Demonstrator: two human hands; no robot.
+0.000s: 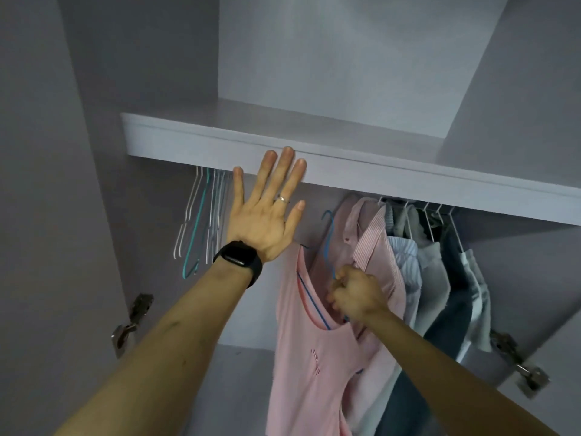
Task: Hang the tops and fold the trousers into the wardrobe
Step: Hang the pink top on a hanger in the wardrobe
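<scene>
Our left hand [264, 212] flat, fingers spread, tips on shelf [408, 180] front edge. Our right hand [355, 294] squeezed tight round blue hanger [328, 243]. We see pink top [314, 341] on it, under shelf, just left of hung shirts [424, 262]. Bunch of empty hangers [201, 221] under shelf's left end.

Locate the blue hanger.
Head view, right of centre: the blue hanger is gripped by the right hand, inside the pink top, just left of the hanging shirts.

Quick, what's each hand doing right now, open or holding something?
Left hand: open, fingers spread, holding nothing, raised in front of the shelf edge.
Right hand: closed around the blue hanger carrying the pink top.
</scene>
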